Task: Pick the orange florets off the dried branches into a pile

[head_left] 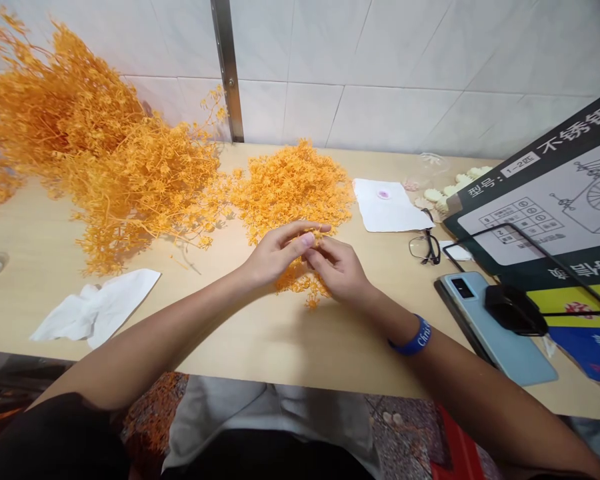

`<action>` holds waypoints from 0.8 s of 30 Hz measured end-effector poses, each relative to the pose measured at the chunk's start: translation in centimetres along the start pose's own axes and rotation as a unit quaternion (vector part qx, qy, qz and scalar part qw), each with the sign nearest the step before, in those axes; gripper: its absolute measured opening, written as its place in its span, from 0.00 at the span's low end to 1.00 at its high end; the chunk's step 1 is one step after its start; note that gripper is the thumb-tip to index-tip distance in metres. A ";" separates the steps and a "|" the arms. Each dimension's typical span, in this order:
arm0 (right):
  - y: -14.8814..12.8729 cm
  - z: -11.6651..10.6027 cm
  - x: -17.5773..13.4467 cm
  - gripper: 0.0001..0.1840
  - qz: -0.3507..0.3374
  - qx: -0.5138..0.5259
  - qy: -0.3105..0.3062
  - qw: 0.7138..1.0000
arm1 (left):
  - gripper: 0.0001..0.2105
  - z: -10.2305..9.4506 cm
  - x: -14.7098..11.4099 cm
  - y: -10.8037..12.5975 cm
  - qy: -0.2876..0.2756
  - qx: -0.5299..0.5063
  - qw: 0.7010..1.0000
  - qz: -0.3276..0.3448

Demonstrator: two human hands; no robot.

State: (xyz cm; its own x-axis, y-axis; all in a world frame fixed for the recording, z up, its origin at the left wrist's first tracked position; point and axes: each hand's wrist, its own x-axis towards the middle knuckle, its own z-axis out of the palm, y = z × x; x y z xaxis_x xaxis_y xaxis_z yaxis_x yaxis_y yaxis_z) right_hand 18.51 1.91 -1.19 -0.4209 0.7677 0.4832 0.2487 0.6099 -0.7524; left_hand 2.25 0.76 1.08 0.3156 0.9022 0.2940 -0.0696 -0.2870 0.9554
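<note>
My left hand (280, 250) and my right hand (341, 268) meet over the table. Both are closed, thumbs and fingertips pinching a small orange flower (320, 235) that the fingers partly hide. Just beyond them lies a heap of loose orange flower heads (293, 183). More orange flowers (311, 300) show beneath and in front of my hands, partly covered by them. To the left, a large bunch of orange flowers on thin stems (135, 173) spreads over the table.
White tissues (100, 303) lie at left. On the right are a white sheet (393, 207), eyeglasses (424, 247), a light blue phone (505, 333), a black frame-like stand (523, 237) and a large printed box (545, 173). A tiled wall (390, 110) closes the back.
</note>
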 end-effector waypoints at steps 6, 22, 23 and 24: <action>-0.1 0.0 -0.2 0.17 -0.074 -0.030 -0.045 0.996 | 0.20 0.1 0.0 0.2 -0.004 0.003 0.998 -0.057; -0.2 -0.8 0.0 0.18 -0.080 0.026 -0.008 0.996 | 0.17 -2.7 1.0 -0.1 0.123 0.070 0.990 0.019; 0.1 -1.0 0.1 0.17 -0.056 0.022 0.015 0.998 | 0.17 -2.6 1.0 -0.2 0.108 0.110 0.987 0.034; 0.3 -1.1 0.1 0.17 -0.033 0.023 0.026 0.999 | 0.17 -2.5 0.9 -0.4 0.088 0.146 0.985 0.040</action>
State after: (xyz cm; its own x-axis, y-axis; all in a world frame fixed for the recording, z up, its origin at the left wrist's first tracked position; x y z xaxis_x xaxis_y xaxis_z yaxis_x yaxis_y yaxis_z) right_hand 19.45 2.39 -0.90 -0.3897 0.7360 0.5537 0.1819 0.6508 -0.7371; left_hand 0.19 2.49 1.05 0.1486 0.9078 0.3922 0.1951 -0.4157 0.8883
